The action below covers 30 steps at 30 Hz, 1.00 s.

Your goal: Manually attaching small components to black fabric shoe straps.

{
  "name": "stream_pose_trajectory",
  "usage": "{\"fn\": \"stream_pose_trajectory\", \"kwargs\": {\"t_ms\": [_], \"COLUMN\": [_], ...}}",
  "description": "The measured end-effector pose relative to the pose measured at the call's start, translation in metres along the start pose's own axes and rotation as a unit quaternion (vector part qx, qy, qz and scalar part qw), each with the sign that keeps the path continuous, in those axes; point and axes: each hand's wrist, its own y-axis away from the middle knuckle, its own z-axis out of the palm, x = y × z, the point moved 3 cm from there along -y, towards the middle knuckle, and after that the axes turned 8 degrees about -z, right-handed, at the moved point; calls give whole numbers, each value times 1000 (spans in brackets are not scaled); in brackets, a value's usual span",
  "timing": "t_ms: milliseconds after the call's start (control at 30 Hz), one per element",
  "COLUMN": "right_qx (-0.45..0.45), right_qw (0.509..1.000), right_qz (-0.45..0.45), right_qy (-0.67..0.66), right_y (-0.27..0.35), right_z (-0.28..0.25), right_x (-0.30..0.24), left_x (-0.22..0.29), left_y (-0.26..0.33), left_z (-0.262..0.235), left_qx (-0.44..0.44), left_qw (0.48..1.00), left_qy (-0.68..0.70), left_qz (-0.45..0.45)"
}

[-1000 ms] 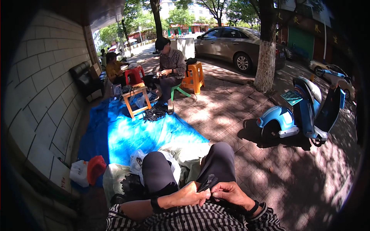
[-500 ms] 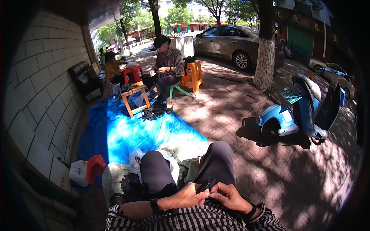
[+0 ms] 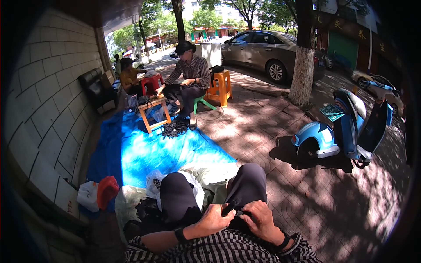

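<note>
My left hand [image 3: 211, 220] is closed over my lap around a small black strip-like piece [image 3: 229, 207], whose upper end sticks out above the fingers. Close beside it, my right hand [image 3: 260, 219] pinches at the lower end of the same piece. The exact kind of the piece cannot be made out, since fingers cover much of it. Both hands rest low between my knees, in front of my striped shirt [image 3: 210, 247]. Beside my left knee, a heap of black pieces [image 3: 148, 209] lies on a pale translucent sack [image 3: 127, 199].
A blue tarp [image 3: 153, 153] spreads ahead, with a white bag [image 3: 87, 196] and red bag [image 3: 107, 193] at its left. Beyond, a seated person [image 3: 193, 72] reaches to a wooden stool [image 3: 153, 105] near a black pile [image 3: 175, 128]. A blue scooter [image 3: 318, 133] stands right.
My hands have shifted slightly, and the black piece now tilts differently in my left fingers. The seated person across has stretched an arm toward the wooden stool.
</note>
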Motion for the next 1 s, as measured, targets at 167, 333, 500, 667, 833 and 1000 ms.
{"fn": "stream_pose_trajectory", "kwargs": {"t_ms": [167,333,500,667,833,1000], "right_qx": [-23,-54,-13,43,67,22], "right_qw": [992,992,1000,850,791,803], "right_qz": [-56,-28,-22,271,290,293], "right_qy": [113,111,3,-449,-534,-519], "right_y": [-4,2,1,12,8,7], "right_z": [7,18,22,20,15,17], "right_x": [-7,-11,-3,21,19,19], "left_x": [-15,-16,-25,-15,-22,-8], "left_y": [-8,-8,-12,-2,-11,0], "left_z": [-1,7,8,0,-6,0], "left_qx": [29,4,8,-88,-38,-153], "left_qw": [999,997,996,977,991,964], "left_qy": [29,67,44,169,71,216], "left_qz": [31,48,77,92,107,6]}}
